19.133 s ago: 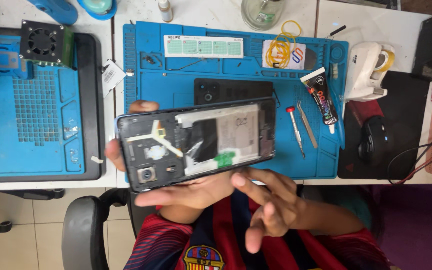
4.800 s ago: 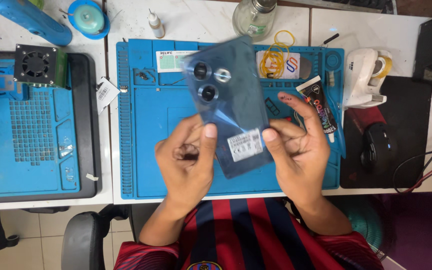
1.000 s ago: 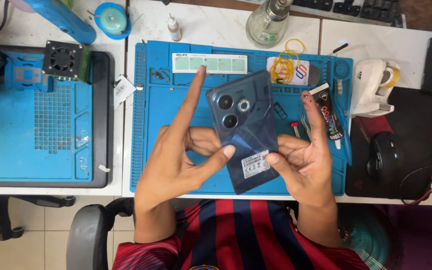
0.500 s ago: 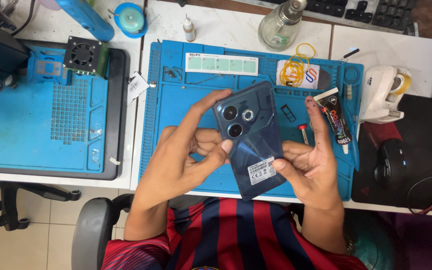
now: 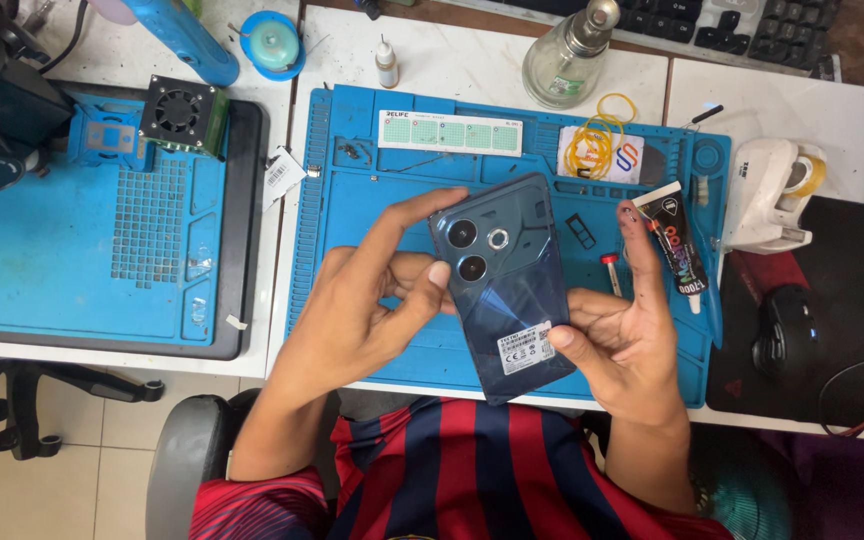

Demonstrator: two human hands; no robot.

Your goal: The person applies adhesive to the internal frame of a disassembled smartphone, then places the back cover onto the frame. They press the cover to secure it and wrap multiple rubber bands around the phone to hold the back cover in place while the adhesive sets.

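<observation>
Both hands hold one dark blue phone back-up above the blue repair mat, which keeps its camera side in view. The left hand curls round the phone's upper left edge, thumb pressing beside the lenses, forefinger stretched along the top. The right hand cups the lower right edge, thumb on the white sticker, remaining fingers loosely spread — a two-sided grip that steadies the back cover.

Counted: three round lens rings on the phone. On the mat, right of the phone — one black glue tube, one red-handled screwdriver; above it, a bundle of yellow rubber bands. Beyond the mat's top edge, one glass bottle.
</observation>
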